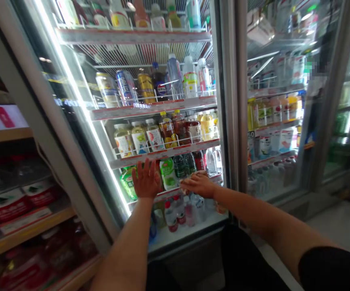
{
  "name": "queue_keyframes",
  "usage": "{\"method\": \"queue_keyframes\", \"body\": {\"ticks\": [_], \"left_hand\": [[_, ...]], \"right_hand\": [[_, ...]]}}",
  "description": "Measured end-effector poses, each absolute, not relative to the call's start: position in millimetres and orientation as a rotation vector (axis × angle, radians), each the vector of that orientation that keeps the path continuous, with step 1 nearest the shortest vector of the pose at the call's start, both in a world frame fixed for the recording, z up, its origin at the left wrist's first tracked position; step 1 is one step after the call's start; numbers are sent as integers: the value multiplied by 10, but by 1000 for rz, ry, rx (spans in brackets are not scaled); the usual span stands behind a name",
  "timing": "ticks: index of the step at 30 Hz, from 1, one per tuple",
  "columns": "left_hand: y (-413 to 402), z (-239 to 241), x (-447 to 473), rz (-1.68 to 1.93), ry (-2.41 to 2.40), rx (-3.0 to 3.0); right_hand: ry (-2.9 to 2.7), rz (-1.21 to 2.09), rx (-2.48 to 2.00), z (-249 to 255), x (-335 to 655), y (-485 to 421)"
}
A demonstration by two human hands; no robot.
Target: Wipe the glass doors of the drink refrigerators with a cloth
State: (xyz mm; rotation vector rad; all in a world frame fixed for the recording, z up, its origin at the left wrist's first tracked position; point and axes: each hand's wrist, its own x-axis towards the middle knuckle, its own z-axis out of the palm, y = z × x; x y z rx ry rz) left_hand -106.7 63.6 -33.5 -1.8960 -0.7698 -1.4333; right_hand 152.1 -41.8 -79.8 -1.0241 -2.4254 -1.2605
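My left hand is raised with its fingers stretched upward, in front of the lower shelves of a lit drinks fridge. It holds nothing. A green drink pack stands behind it on the left, and a green-and-white carton on its right. My right hand reaches in from the right, fingers extended toward the left, nothing visible in its grasp. Behind it are dark green bottles and clear bottles. Reflections lie over the fridge front; I cannot tell whether either hand touches glass.
Small red-capped bottles stand on the fridge floor. Juice bottles and cans fill shelves above. Wooden shelving with red-labelled packs borders the left. Another glass-fronted fridge stands right, beside pale floor.
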Motion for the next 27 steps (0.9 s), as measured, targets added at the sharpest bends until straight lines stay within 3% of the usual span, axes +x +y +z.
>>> {"method": "queue_keyframes", "body": {"ticks": [4, 10, 14, 19, 24, 27], "left_hand": [[625, -328, -1058, -1434, -760, -1869], [611, -326, -1050, -1467, -793, -1932], [622, -325, -1058, -1462, -811, -1948], [622, -325, -1061, -1455, -811, -1951], [621, -328, -1065, -1447, -818, -1933], [623, -325, -1068, -1457, -819, -1953]], "right_hand": [[-2592, -1304, -842, -593, 1789, -486], [-2097, -1274, -1203, -262, 2038, -544], [-2485, -1308, -956, -144, 2054, -558], [-1846, -1218, -1287, 208, 1923, -511], [-2282, -1252, -1086, 509, 1618, -426], [-2034, -1193, -1176, 742, 1379, -335]]}}
